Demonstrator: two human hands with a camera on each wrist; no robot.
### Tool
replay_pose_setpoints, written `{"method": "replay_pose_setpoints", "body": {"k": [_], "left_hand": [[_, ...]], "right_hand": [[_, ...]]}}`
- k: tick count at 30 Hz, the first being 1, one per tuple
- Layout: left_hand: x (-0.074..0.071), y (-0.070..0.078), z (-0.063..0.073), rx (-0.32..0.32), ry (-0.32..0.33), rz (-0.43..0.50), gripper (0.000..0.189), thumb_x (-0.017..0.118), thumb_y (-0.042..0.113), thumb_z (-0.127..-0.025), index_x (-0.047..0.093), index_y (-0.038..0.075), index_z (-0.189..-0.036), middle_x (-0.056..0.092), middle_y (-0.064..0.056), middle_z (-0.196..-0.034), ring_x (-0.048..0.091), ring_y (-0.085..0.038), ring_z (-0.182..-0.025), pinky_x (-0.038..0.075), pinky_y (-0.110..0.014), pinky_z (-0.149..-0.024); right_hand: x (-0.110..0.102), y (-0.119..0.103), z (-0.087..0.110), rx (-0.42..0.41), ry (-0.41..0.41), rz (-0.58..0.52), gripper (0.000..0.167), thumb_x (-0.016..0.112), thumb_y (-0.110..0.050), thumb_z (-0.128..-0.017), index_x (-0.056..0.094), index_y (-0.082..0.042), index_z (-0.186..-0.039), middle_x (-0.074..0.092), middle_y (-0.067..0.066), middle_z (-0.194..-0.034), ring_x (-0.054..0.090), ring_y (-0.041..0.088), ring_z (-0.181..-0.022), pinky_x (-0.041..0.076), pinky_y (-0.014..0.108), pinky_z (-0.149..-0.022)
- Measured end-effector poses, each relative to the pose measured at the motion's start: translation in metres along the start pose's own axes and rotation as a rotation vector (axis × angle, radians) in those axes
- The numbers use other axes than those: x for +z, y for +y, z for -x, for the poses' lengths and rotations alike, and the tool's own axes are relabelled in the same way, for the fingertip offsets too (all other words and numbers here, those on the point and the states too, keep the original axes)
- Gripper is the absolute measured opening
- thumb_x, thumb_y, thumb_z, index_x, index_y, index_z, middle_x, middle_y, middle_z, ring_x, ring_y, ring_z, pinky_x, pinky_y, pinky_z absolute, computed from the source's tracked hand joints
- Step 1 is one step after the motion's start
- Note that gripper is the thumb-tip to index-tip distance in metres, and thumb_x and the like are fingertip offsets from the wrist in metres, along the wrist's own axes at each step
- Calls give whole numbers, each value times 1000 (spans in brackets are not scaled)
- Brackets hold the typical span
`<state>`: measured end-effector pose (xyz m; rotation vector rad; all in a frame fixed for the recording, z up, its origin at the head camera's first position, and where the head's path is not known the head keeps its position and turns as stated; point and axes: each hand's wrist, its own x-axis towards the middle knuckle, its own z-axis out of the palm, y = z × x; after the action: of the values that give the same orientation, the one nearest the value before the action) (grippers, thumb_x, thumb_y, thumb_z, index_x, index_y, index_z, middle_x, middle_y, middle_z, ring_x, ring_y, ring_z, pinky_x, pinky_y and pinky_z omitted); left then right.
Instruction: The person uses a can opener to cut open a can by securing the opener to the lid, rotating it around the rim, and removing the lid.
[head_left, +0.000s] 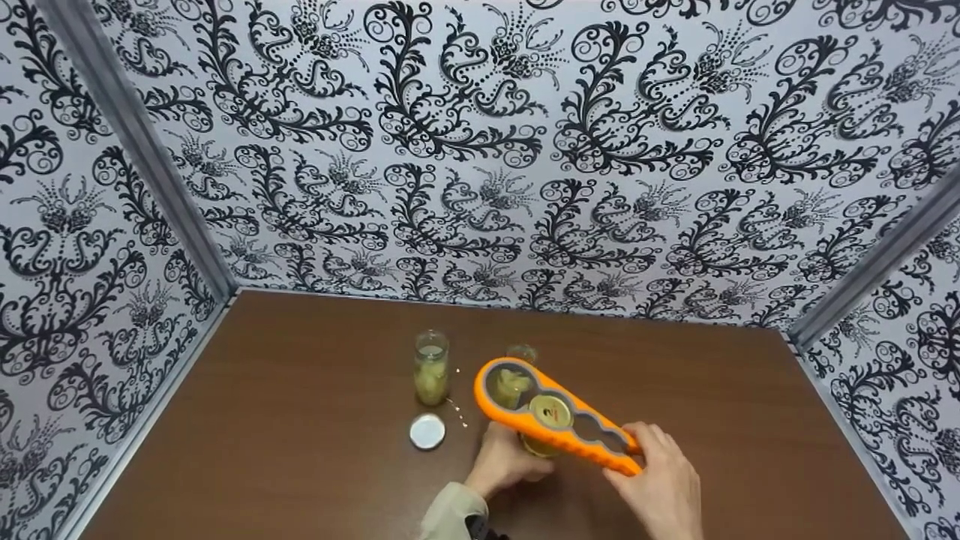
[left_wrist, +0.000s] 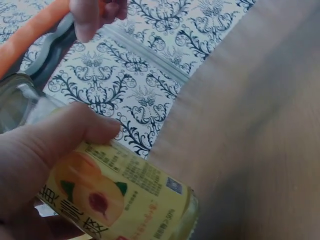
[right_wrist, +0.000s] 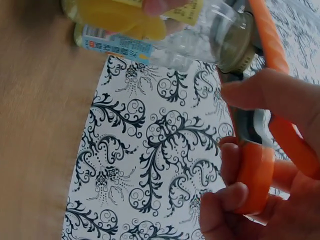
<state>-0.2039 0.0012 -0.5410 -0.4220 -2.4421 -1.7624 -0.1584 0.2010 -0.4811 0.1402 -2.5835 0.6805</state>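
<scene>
Orange opener (head_left: 559,420) on jar lid (head_left: 550,411) — both hands gripping.

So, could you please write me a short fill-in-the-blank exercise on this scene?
1. The left hand grips a jar whose label pictures a ____.
2. The right hand holds an opener coloured ____.
3. A loose white lid lies on the ____ table.

Missing words: peach; orange; brown

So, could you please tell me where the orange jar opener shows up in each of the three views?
Head: the orange jar opener lies low and centre, over the gold lid.
Left wrist: an orange strip in the top left corner.
Right wrist: along the right edge, in the right hand.
Shared landmark: the jar.
</scene>
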Motion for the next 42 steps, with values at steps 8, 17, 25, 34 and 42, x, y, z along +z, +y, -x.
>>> {"method": "replay_pose_setpoints", "body": {"k": [8, 17, 25, 34, 42], "left_hand": [[-13, 3, 1, 8, -209, 32, 67, 85, 3, -57, 62, 4, -120, 66, 0, -111, 57, -8, -100, 44, -24, -92], [-25, 6, -1, 31, -432, 200, 53, 85, 2, -63, 67, 7, -112, 65, 9, -101, 56, -3, -94, 43, -25, -94], [-26, 6, -3, 7, -605, 384, 44, 77, -7, -66, 65, -1, -108, 63, 9, -87, 56, -3, -80, 46, -23, -85], [-10, -2, -5, 73, -503, 176, 53, 86, -1, -62, 64, 5, -110, 64, 10, -95, 57, -2, -84, 46, -22, -86], [9, -9, -13, 62, -434, -36, 46, 90, 8, -60, 68, 8, -100, 66, 12, -87, 58, 2, -77, 47, -17, -77]], "right_hand": [[-2, 12, -1, -142, 58, -32, 50, 89, -3, -46, 67, -16, -88, 61, -7, -82, 57, 16, -72, 47, 40, -57], [-11, 23, -15, -337, 42, -76, 45, 91, -8, -53, 69, -17, -91, 60, -12, -84, 52, 8, -74, 48, 32, -60], [-14, 35, -18, -408, 92, -224, 48, 89, 2, -52, 69, -12, -94, 61, -8, -85, 51, 8, -75, 41, 17, -67], [-20, 44, -7, -198, 139, -286, 49, 84, 14, -51, 70, -8, -93, 63, -4, -85, 51, 5, -74, 42, 13, -63], [-20, 54, 7, -62, 186, -258, 47, 83, 15, -50, 69, -7, -90, 61, -5, -82, 50, 4, -69, 40, 11, -62]]}}
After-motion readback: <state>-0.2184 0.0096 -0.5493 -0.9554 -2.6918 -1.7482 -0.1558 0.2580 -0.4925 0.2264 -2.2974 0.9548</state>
